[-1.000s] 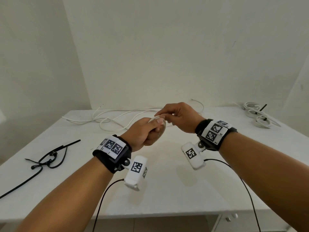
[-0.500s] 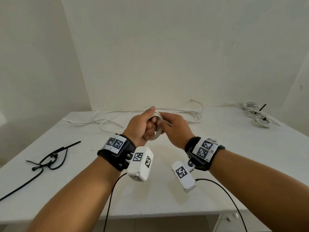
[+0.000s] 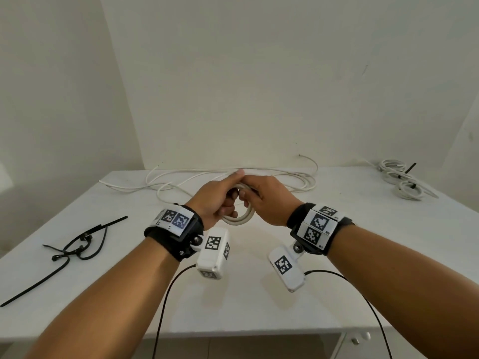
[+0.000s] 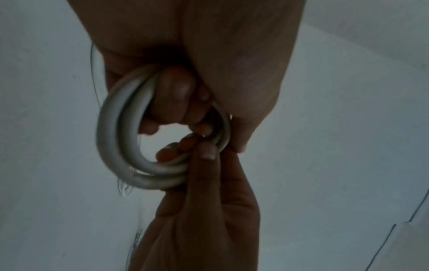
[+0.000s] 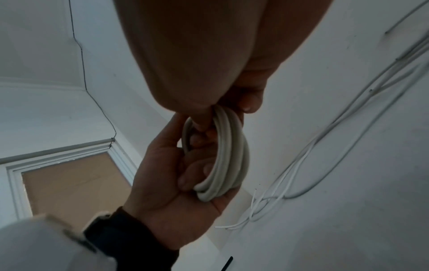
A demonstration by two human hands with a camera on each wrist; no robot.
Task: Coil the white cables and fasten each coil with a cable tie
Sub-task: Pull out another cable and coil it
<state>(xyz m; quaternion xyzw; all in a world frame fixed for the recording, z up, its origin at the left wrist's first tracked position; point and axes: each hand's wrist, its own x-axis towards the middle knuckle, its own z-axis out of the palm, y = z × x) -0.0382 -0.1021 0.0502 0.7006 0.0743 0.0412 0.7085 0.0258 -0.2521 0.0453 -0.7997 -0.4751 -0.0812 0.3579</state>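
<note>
White on white: the counter (image 3: 259,294) carries a long run of loose cable (image 3: 285,174) along its far edge, two finished bundles (image 3: 399,177) at the far right, and black cable ties (image 3: 77,247) lying at the left. We judge the work to be in the winding step of one more cable: a small coil (image 3: 239,218) hangs in the air above the middle of the counter, between our two hands, with much slack not yet gathered behind it.

Our left hand (image 3: 219,196) is closed around the coil, fingers curled through its middle and thumb laid over the top. Our right hand (image 3: 269,200) meets it from the other side, thumb and fingers pinching the strands where they cross. Both forearms reach forward, wrists close together, knuckles up.

The next move, as we see it, calls for the right hand to draw in another length and lay it as a fresh loop while the left keeps the turns from springing apart. A tie comes only afterwards, and the ties lie well apart from us.
</note>
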